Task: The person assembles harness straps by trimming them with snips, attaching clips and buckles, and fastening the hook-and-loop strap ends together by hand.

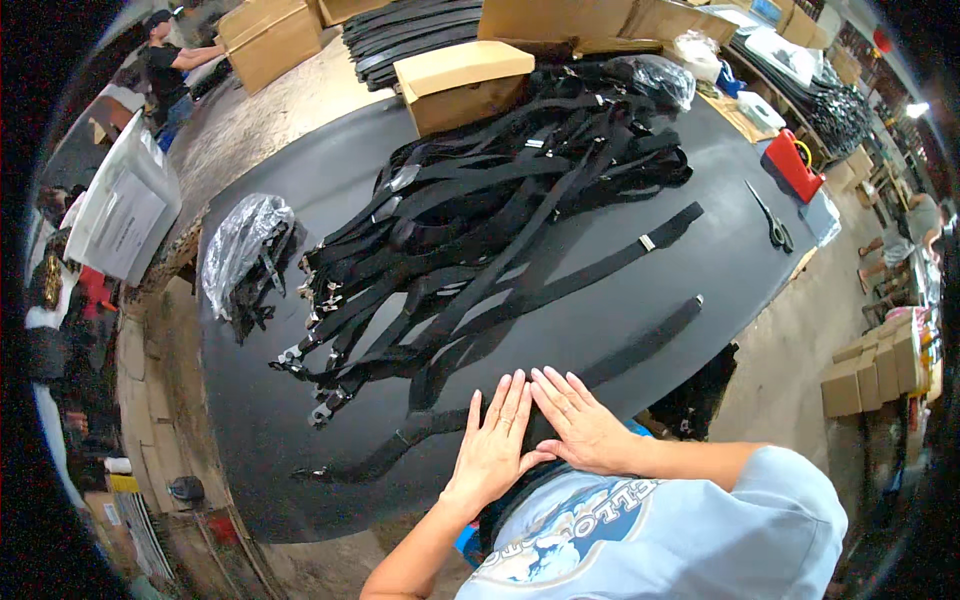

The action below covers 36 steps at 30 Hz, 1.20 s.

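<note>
Both of my hands lie flat at the near edge of the dark table [330,440], thumbs close together and fingers stretched forward. Beneath my left hand [497,440] and my right hand [580,425], a black elastic strap [640,350] runs from the lower left to the right, its middle hidden by them. It has a small metal clip at its left end. Neither hand grips it. Just beyond lies another black strap [600,265] with a metal slider. A large tangled heap of black straps [470,220] with metal clips at their left ends fills the table's middle.
On the left is a clear plastic bag [240,250] with black parts. Black scissors [772,222] and a red holder [793,165] are at the right. A cardboard box [465,90] stands behind the heap; a white bin [125,205] is far left. A person [168,65] works at the back left.
</note>
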Each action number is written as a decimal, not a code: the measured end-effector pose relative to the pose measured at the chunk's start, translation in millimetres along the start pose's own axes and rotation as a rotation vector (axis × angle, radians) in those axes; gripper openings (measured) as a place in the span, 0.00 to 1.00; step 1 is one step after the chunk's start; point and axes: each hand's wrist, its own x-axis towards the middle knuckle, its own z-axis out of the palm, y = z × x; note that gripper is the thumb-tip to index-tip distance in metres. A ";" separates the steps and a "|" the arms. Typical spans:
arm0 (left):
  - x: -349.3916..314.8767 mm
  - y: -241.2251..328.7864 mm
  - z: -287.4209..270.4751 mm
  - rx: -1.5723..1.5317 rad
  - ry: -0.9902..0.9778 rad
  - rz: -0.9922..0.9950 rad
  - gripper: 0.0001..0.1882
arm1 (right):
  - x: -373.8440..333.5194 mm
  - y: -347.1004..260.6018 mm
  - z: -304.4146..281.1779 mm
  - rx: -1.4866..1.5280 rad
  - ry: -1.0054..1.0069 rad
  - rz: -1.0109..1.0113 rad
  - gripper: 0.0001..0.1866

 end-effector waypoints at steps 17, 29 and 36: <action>4.7 1.2 -4.7 0.094 -0.090 -0.014 0.54 | -102.0 136.7 -83.9 -0.432 0.081 0.412 0.45; 26.2 8.7 -36.4 -0.139 0.019 0.061 0.46 | -14.7 169.7 -108.4 -0.129 0.589 0.281 0.23; 66.7 -19.2 -21.0 -0.105 0.405 0.007 0.19 | 24.1 217.5 -131.2 -0.269 0.339 0.009 0.23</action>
